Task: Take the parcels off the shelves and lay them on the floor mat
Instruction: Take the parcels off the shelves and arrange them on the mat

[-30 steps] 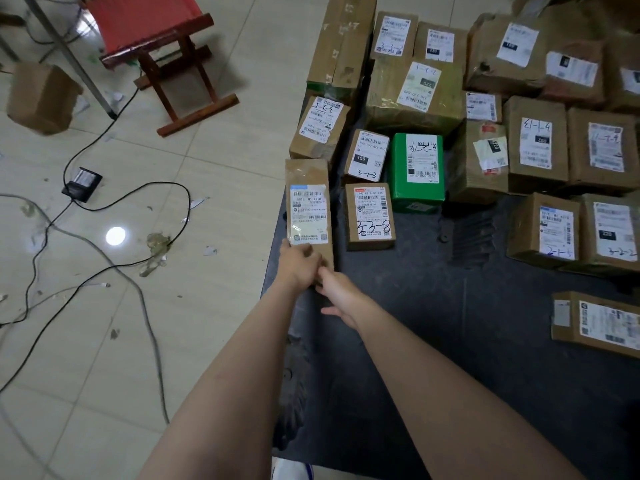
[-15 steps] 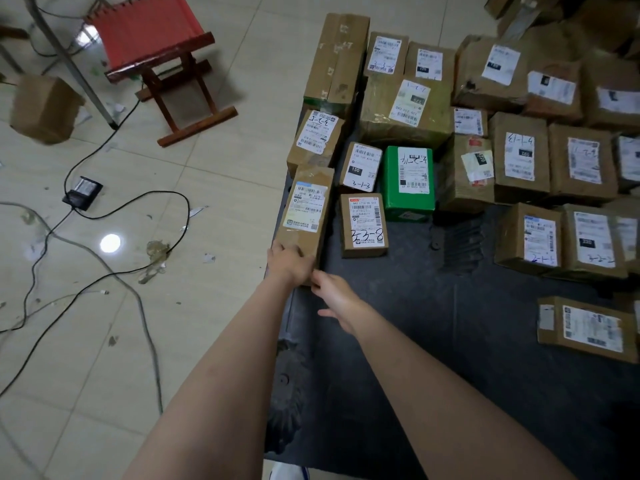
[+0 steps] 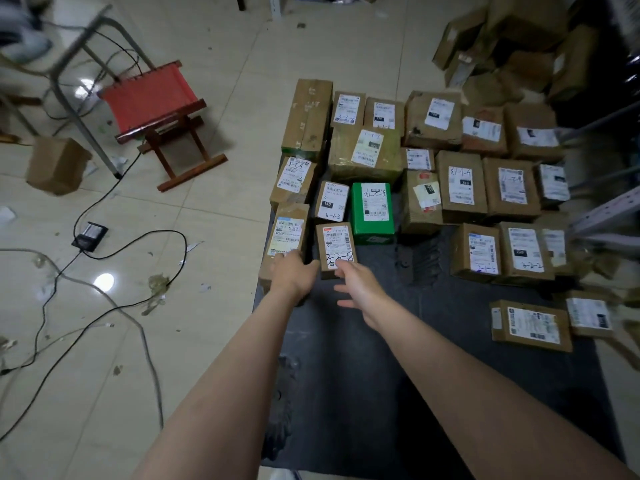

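A long brown parcel (image 3: 289,230) with a white label lies along the left edge of the dark floor mat (image 3: 433,348). My left hand (image 3: 293,276) lies over its near end, thumb down the right side, holding it. My right hand (image 3: 360,289) hovers just right of it with fingers spread, holding nothing; its fingertips reach the near edge of a small parcel marked 2-3-8 (image 3: 335,247). Several more labelled parcels fill the far half of the mat, among them a green one (image 3: 372,211).
A red folding stool (image 3: 156,109) stands on the tiled floor at the left. Black and grey cables (image 3: 138,237), a power adapter (image 3: 90,234) and a loose box (image 3: 57,166) lie around it. Metal shelving (image 3: 606,209) and a heap of boxes (image 3: 512,46) are at the right.
The long parcel has gone down flat at the mat's left edge beside the 2-3-8 parcel. My right hand came off it and opened. My head has lifted, showing more of the room.
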